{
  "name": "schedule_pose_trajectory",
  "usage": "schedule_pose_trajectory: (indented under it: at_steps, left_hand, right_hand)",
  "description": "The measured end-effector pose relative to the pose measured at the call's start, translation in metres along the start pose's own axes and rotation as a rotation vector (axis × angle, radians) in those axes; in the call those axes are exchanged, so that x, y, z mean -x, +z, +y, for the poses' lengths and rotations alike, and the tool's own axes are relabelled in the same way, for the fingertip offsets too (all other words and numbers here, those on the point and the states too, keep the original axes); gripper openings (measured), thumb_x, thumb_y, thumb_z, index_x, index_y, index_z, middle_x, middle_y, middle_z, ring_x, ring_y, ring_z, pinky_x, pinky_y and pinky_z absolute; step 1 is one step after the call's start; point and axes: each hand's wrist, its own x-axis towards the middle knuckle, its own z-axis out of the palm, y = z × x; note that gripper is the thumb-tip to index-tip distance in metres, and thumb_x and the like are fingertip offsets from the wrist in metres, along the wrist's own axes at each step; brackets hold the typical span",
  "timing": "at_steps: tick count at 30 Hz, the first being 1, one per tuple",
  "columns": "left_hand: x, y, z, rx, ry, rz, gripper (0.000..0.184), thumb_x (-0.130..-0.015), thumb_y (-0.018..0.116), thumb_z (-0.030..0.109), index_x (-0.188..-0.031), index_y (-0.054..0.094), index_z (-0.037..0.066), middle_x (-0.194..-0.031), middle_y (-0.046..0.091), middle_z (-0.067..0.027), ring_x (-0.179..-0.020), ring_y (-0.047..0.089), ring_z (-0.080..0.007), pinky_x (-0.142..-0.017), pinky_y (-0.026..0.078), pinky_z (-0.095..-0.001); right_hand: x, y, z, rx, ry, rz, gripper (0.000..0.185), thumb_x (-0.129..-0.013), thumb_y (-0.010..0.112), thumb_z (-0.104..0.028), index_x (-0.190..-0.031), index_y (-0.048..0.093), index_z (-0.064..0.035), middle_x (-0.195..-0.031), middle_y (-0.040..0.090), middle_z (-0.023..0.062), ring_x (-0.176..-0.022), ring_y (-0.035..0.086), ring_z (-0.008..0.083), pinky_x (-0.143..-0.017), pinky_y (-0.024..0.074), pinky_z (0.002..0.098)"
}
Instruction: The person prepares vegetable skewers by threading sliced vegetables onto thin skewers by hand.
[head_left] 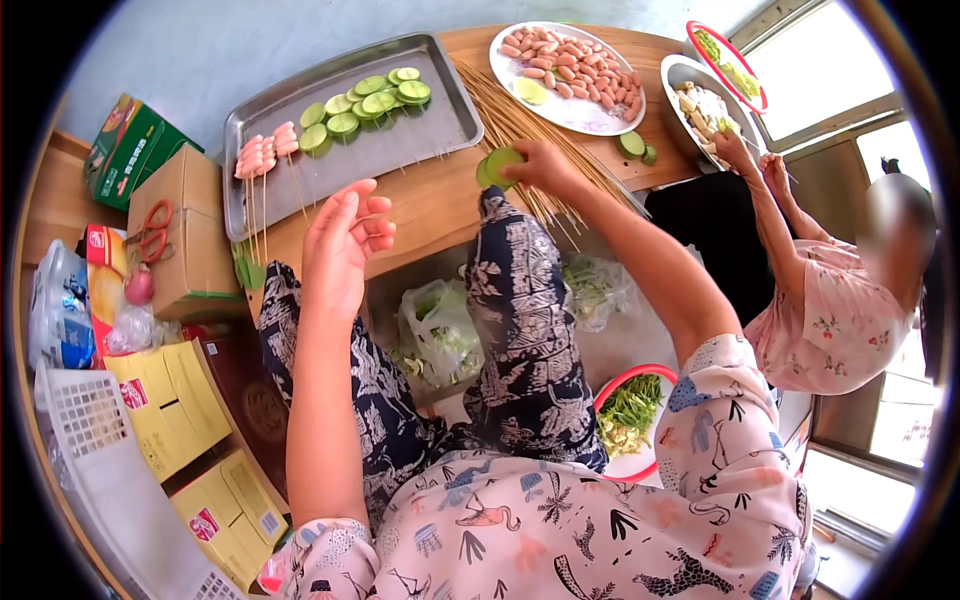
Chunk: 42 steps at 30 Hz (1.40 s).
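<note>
My right hand (545, 168) pinches a couple of round green zucchini slices (497, 168) above the table's near edge. My left hand (345, 228) is raised in front of the metal tray, palm turned up, fingers loosely curled and apart, with nothing visible in it. On the tray (350, 185) lie skewered zucchini slices (375, 103) and skewers of small pink sausages (265, 152). Many loose bamboo skewers (520, 120) are spread on the wood beside the tray, partly behind my right hand. Beyond them, a white plate (510, 88) holds many small sausages (575, 62) and one green slice.
At right, a person in a pink floral top (825, 325) works over a metal bowl (680, 70) of pale pieces. Zucchini pieces (631, 145) lie near it. Cardboard boxes (185, 220) and scissors (155, 232) are at left. Below are bagged greens (440, 330) and a red-rimmed basin (655, 372).
</note>
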Motion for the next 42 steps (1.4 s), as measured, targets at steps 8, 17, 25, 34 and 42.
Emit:
schedule_pose_trajectory:
  at_steps: [8, 17, 25, 34, 42]
  left_hand:
    - [0.001, -0.003, -0.003, -0.034, 0.005, 0.033, 0.033, -0.095, 0.053, 0.028, -0.115, 0.056, 0.002, -0.096, 0.062, -0.0077, -0.077, 0.06, -0.0138, -0.069, 0.049, -0.0262]
    - [0.0, -0.004, 0.001, -0.004, 0.07, -0.015, 0.034, -0.095, 0.052, 0.031, -0.115, 0.056, 0.003, -0.099, 0.063, -0.0085, -0.079, 0.06, -0.0141, -0.069, 0.049, -0.0264]
    - [0.008, 0.008, 0.008, 0.038, 0.315, -0.075, 0.056, -0.096, 0.042, 0.048, -0.13, 0.044, 0.004, -0.106, 0.06, -0.0074, -0.08, 0.059, -0.0149, -0.069, 0.047, -0.029]
    - [0.009, -0.035, 0.018, 0.38, 0.272, 0.083, 0.027, -0.09, 0.061, 0.028, -0.106, 0.056, 0.007, -0.091, 0.062, -0.0036, -0.071, 0.055, -0.0128, -0.063, 0.046, -0.0271]
    - [0.016, -0.064, 0.039, 0.731, 0.261, 0.142, 0.025, -0.09, 0.054, 0.02, -0.105, 0.056, 0.0, -0.106, 0.063, -0.0123, -0.095, 0.062, -0.0236, -0.078, 0.054, -0.0344]
  right_hand:
    - [0.021, 0.038, -0.01, -0.012, 0.039, 0.183, 0.023, -0.082, 0.066, -0.025, -0.087, 0.067, -0.0021, -0.063, 0.062, 0.0105, -0.049, 0.059, 0.0159, -0.052, 0.0466, 0.0313]
    - [0.077, -0.002, -0.106, -0.436, 0.026, 0.085, 0.017, -0.091, 0.058, -0.019, -0.092, 0.061, -0.0018, -0.069, 0.057, 0.0006, -0.054, 0.047, 0.0061, -0.047, 0.0351, 0.0192]
    - [0.103, 0.053, -0.211, -0.861, -0.006, -0.234, 0.015, -0.092, 0.056, -0.015, -0.102, 0.058, -0.0049, -0.078, 0.057, 0.0008, -0.055, 0.049, 0.0063, -0.047, 0.0335, 0.0195]
    - [0.083, 0.114, -0.221, -0.982, -0.051, -0.246, 0.023, -0.095, 0.052, -0.025, -0.102, 0.058, -0.0043, -0.07, 0.052, 0.0001, -0.051, 0.043, 0.0072, -0.046, 0.028, 0.0219]
    - [0.093, 0.109, -0.186, -0.971, -0.044, -0.386, 0.022, -0.096, 0.046, -0.016, -0.105, 0.058, 0.0004, -0.056, 0.044, -0.0012, -0.047, 0.037, 0.0075, -0.045, 0.0283, 0.0219]
